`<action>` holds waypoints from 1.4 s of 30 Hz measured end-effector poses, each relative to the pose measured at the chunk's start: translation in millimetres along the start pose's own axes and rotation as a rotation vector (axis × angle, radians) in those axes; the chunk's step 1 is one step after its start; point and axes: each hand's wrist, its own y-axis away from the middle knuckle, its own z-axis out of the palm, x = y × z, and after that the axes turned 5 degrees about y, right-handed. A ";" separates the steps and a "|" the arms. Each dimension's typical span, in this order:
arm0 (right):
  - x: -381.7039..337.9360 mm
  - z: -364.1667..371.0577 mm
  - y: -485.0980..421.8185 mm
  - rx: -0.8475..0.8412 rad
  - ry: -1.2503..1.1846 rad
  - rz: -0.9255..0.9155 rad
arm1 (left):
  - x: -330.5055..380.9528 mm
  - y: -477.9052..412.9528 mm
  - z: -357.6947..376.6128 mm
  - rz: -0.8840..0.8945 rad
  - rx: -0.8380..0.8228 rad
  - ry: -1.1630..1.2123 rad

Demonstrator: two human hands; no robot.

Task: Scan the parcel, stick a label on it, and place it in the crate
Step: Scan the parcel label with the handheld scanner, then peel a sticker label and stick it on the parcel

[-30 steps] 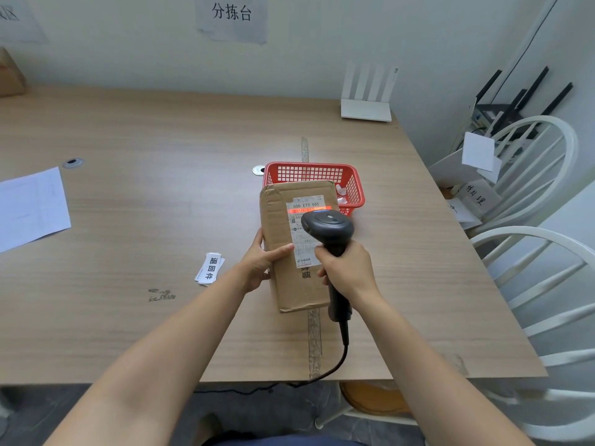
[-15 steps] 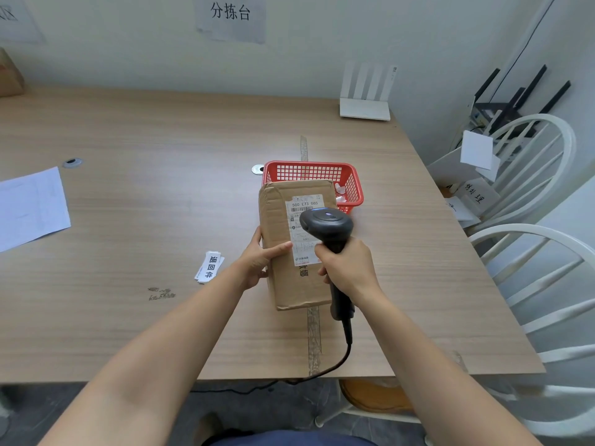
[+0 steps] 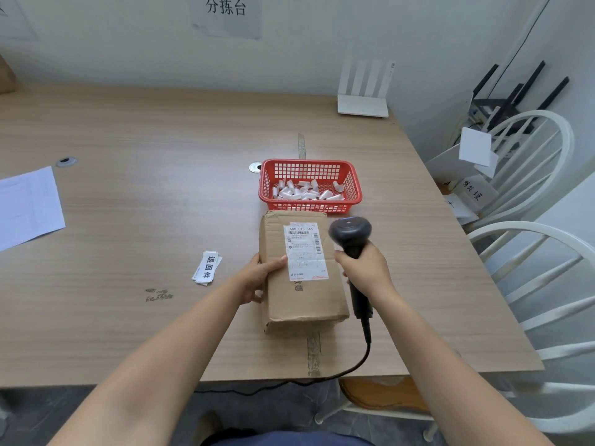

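Down comes the parcel (image 3: 301, 272) — a moment ago I had it tilted up in front of the red basket (image 3: 309, 185) with the scanner head over its label, and now it lies flat on the table (image 3: 161, 188), its far end just short of the basket's near wall. Scanner (image 3: 352, 252) has swung off to the right too, clear of the box, and no red beam crosses the shipping label (image 3: 305, 251) any more. My left hand (image 3: 257, 278) is wrapped round the parcel's left edge, thumb lying on top by the label, fingers tucked under the side. My right hand (image 3: 365, 268) is closed tight round the scanner's handle, cable trailing back off the table edge. So I reckon the scan is done and the sticking step is up next. Those printed slips (image 3: 207, 268) sit to the left of the parcel, near my left hand but not touching it, and they look like my stickers. The basket holds a heap of little white rolled bits. The right hand probably needs to park the scanner first. No parcel-sized crate in sight yet.
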 end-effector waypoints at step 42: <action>-77.8 93.6 -6.6 0.154 0.121 -0.291 | -18.1 -32.7 -127.7 0.414 0.326 -0.860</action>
